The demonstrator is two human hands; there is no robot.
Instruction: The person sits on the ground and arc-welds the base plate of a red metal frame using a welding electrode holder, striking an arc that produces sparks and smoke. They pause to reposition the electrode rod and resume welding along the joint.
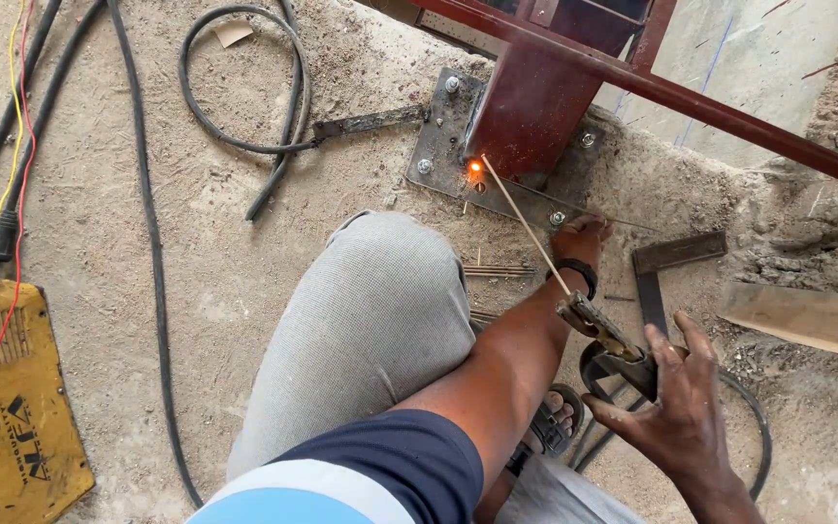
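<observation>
The right hand (pixel 686 403) grips the holder (pixel 605 335) so its rod (pixel 526 228) reaches the glowing spot (pixel 476 167) on the plate (pixel 443 136) ahead, while the left hand (pixel 582 238), fingers hidden, braces on the ground beside the plate.

The welding machine (pixel 7 388) at the ground's left edge is yellow; its wires (pixel 19 116) red and yellow; cables (pixel 147 243) black; the steel post (pixel 535 107) dark red; base plate (pixel 448 136) grey; rod tip (pixel 476 167) glowing orange; trousers (pixel 370 330) pale grey.
</observation>
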